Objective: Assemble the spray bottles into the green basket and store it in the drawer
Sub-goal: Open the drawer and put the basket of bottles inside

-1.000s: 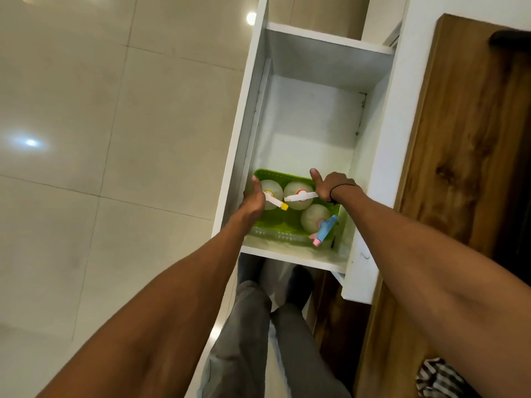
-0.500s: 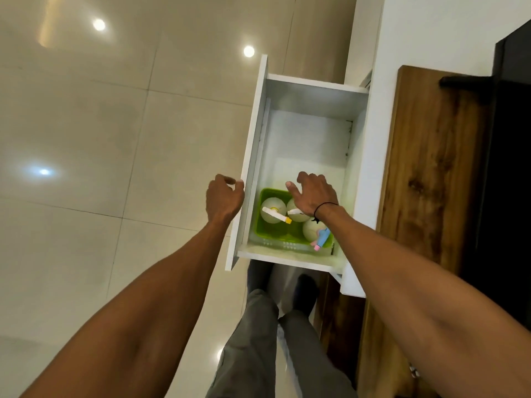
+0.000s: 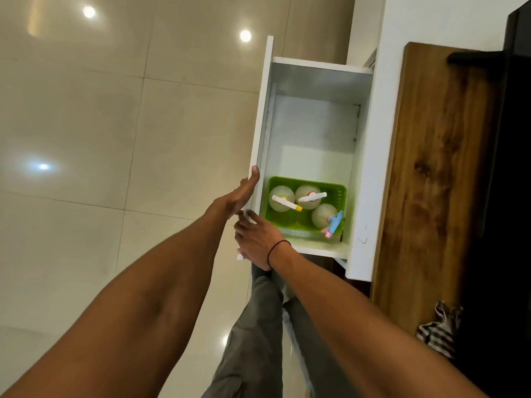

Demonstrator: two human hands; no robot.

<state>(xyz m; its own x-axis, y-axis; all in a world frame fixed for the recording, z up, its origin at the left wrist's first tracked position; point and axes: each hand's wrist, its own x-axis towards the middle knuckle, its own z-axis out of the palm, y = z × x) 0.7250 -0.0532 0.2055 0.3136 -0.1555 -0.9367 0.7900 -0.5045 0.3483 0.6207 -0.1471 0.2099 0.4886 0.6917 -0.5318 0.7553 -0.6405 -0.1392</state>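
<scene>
The white drawer (image 3: 313, 133) stands pulled out, seen from above. At its near end sits the green basket (image 3: 342, 196) with three pale spray bottles upright inside: one with a yellow-tipped nozzle (image 3: 283, 199), one with a white nozzle (image 3: 309, 196), one with a blue and pink trigger (image 3: 326, 218). My left hand (image 3: 240, 195) lies flat, fingers straight, against the outer face of the drawer front (image 3: 263, 110). My right hand (image 3: 255, 239), with a black band at the wrist, grips the near end of that front panel.
A wooden cabinet top (image 3: 431, 168) runs along the right of the drawer, with a striped cloth (image 3: 439, 330) on it and a dark surface (image 3: 514, 182) beyond. Glossy tiled floor (image 3: 86, 139) lies to the left. My legs in grey trousers (image 3: 258, 326) stand below the drawer.
Both hands left the basket, which stays in the drawer. My left hand went to the outside of the drawer front and flattened there. My right hand moved across to the front panel's near end.
</scene>
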